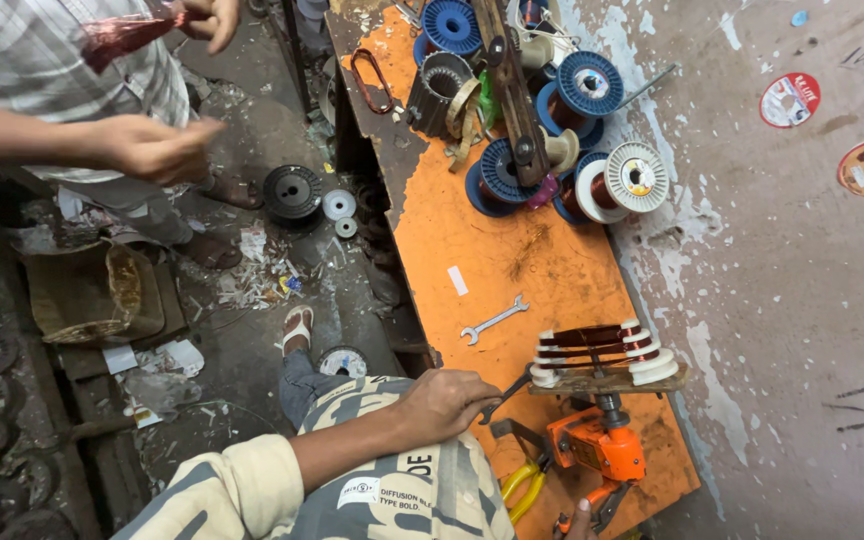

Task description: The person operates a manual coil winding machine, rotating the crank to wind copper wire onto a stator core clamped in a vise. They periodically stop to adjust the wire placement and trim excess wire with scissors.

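A motor-winding workshop: wire spools, spanner, orange bench

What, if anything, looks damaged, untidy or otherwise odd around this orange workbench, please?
The orange workbench top is worn, its coating peeled to dark patches near the far left edge. Paper scraps litter the floor, and the grey wall's white paint is flaking beside the wire spools.
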`<state>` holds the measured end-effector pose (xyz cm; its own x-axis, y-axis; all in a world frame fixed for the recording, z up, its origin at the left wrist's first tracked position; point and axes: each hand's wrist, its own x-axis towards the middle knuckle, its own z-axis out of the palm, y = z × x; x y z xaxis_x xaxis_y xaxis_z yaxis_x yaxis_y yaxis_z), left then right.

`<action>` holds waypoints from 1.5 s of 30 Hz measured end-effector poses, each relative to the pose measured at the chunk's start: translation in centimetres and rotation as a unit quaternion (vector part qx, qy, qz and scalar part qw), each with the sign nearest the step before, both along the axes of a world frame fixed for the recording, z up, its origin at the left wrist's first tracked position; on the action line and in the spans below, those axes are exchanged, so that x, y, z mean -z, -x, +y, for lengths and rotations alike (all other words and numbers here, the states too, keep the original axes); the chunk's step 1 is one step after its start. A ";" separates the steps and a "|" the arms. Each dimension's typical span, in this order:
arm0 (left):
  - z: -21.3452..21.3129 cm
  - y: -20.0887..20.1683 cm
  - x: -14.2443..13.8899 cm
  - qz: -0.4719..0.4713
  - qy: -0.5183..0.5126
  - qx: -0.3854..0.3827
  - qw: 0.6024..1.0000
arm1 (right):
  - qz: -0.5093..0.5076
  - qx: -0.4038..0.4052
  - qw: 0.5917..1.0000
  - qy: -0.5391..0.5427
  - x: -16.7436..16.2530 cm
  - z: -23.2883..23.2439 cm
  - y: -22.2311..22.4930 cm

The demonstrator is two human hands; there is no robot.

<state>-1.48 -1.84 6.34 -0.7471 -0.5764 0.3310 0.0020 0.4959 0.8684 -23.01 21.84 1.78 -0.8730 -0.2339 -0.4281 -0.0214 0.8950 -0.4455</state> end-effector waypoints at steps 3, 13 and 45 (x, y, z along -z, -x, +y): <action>0.1 0.0 0.1 -0.008 -0.006 -0.001 1.000 | -0.004 -0.002 1.000 -0.002 0.2 0.2 0.1; 0.0 -0.1 0.1 -0.008 -0.006 -0.002 1.000 | 0.001 -0.008 1.000 -0.001 0.4 0.6 0.5; 0.2 0.7 -1.0 0.008 -0.012 -0.022 1.000 | 0.101 0.003 0.985 -0.138 -3.3 4.8 -2.1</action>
<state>-2.17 -1.63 7.32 -0.7157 -0.6165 0.3281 -0.0050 0.4743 0.8803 -20.94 26.62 5.09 -0.9477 -0.1281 -0.2924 -0.0795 0.9818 -0.1726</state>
